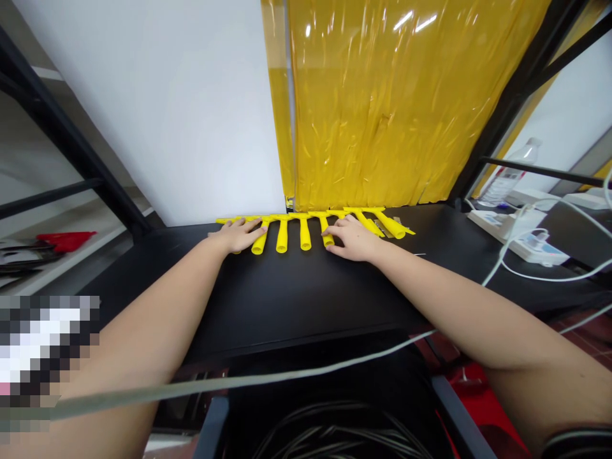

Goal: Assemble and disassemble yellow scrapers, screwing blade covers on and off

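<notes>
Several yellow T-shaped plastic tools [282, 237], which look like small squeegees, lie side by side along the back of the black tabletop [291, 299]. Their hollow round handle ends point toward me. My left hand [235, 236] lies over the left end of the row, fingers spread, its thumb by a handle. Farther right, my right hand [352, 239] rests on the row with its fingers apart, touching a yellow handle [327, 237] and covering part of the pieces. Beyond it, another yellow tool [391, 226] lies slanted beside some thin flat strips.
Behind the row stand a white panel [191, 115] and a yellow plastic curtain [382, 108]. A white power strip [535, 245] with cables and a plastic bottle [509, 175] are at the right. A pale cable [287, 376] crosses in front of me. Black frame posts flank the table.
</notes>
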### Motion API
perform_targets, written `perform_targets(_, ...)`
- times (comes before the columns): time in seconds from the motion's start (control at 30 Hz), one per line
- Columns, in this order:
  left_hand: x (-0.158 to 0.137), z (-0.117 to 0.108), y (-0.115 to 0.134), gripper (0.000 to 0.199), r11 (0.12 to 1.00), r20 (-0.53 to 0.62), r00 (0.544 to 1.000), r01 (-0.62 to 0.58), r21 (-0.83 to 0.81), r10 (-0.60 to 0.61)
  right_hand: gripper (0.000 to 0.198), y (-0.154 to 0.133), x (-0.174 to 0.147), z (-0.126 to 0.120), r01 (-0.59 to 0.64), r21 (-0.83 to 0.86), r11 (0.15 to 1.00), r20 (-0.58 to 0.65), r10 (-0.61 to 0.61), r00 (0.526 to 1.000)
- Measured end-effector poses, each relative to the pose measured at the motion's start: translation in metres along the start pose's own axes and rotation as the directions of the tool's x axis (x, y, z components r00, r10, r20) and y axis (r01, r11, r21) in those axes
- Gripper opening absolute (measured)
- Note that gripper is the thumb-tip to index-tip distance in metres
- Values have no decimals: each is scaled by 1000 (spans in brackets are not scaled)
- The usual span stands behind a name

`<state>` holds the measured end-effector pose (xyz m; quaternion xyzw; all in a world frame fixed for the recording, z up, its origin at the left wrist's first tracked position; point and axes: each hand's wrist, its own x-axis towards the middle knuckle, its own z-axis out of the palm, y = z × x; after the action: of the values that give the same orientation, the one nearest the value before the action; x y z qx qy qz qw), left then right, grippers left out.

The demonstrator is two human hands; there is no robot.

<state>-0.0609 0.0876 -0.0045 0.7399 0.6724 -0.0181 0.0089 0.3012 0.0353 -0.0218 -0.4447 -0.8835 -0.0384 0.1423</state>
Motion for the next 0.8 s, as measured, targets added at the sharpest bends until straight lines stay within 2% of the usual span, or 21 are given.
perform_targets(0.07,-7,-5,9,89,995,26,995,100,-17,-100,43,0,0,0,-6,3,1000,1,6,1000)
perform_targets(0.1,-11,-7,16,86,996,-12,996,85,-13,-85,43,-1,1,-1,-8,5,1000,3,8,1000)
perform_targets(0.17,-21,-11,34,80,998,-138,989,-59,13,60,43,-2,1,-1,-7,5,1000,7,7,1000)
perform_targets(0.2,-27,-12,45,77,987,-189,968,-161,24,163,42,-3,1,-2,-4,3,1000,7,4,1000)
perform_targets(0.3,-42,-9,77,67,882,-206,859,-469,48,469,42,-7,-1,-4,26,-6,1000,-4,-26,1000)
perform_targets(0.4,-53,-2,101,62,798,-205,775,-599,67,599,40,-12,-3,-7,82,-7,997,-23,-82,996)
perform_targets(0.57,-55,7,111,62,755,-202,736,-655,29,646,35,-15,-7,-12,181,51,982,-40,-179,983)
perform_targets(0.8,-50,10,101,63,765,-171,754,-644,2,635,32,-12,-10,-16,231,154,961,-14,-231,973)
